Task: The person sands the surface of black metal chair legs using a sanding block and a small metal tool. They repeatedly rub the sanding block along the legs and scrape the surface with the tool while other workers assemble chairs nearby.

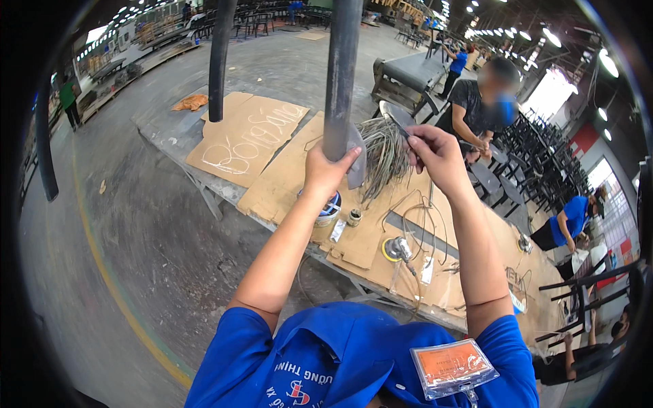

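Left hand (pixel 326 168) closes round the lower end of a dark leg (pixel 339 88), its thumb laid over a flat grey piece (pixel 356 160) just to the right of the leg; the fingers behind are hidden, so how firmly they clamp cannot be told. Right hand (pixel 432 153) has thumb and fingertips together on a thin tool (pixel 405 134), with a pale rounded plate (pixel 396 112) at its far end; whether the two are one item is unclear.

As a judgement, the fingertip pinch looks light, so a knock or twist could make the tool turn or drop. Should it slip toward the leg, its edge could scratch the surface or catch the left thumb. The left hand's hold is low on a long part, so slackening it might let the leg swing. A dipping left forearm could tip the tub (pixel 328 211) or the small jar (pixel 354 217) on the cardboard-covered tabletop (pixel 170 139).

The leg rises from the left hand past the upper edge of view. The tool points up and leftward from the right hand, above a bundle of greyish strands (pixel 384 156) lying between the hands.
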